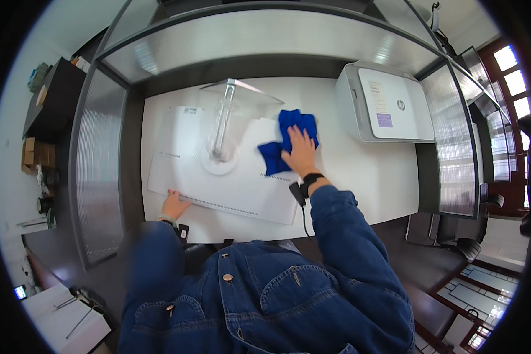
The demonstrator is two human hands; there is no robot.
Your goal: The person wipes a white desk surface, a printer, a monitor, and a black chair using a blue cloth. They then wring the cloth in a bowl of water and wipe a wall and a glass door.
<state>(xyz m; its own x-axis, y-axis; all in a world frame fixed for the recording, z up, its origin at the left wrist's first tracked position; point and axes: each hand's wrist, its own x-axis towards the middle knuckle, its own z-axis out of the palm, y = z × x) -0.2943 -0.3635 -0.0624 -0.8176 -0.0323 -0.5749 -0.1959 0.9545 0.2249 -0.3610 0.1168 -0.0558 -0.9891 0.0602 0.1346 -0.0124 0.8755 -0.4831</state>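
A white flat-panel monitor [243, 190] lies on its front on the desk, its back up, with rows of small vent slots. From it rises a silver metal stand [225, 119], partly wrapped in clear plastic, its flat foot at the top. My left hand [175, 205] grips the panel's near left edge. On the right part of the panel, my right hand [301, 152] lies over a crumpled blue cloth [272, 157] and holds it down, fingers extended. The cloth under the palm is hidden. Beside the right wrist, a black plug-like piece [297, 194] hangs on a cable.
At the back right of the white desk [371, 190] stands an HP printer [398, 104]. Translucent ribbed partitions [265, 37] border the desk on three sides. Beyond the left one are a black cabinet [55, 97] and a cardboard box [39, 154]. Chairs [462, 248] stand at the right.
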